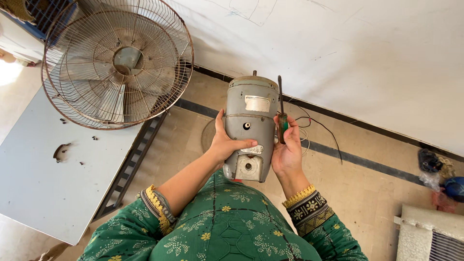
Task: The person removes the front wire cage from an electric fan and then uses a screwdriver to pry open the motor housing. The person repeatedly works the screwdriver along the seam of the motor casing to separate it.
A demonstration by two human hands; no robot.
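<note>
Two hands hold the grey fan motor housing (249, 128) up over the tiled floor (367, 193): left hand (226, 142) fingers wrap its front, right hand (287, 150) fingers press a green-handled screwdriver (281, 113) against its side. Caged fan (116, 63) rests on the grey surface (43, 179) nearby.

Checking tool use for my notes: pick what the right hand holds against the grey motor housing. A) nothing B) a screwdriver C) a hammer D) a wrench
B: the right hand grips a screwdriver with a green-banded handle, shaft pointing up beside the motor housing, which the left hand steadies.
</note>
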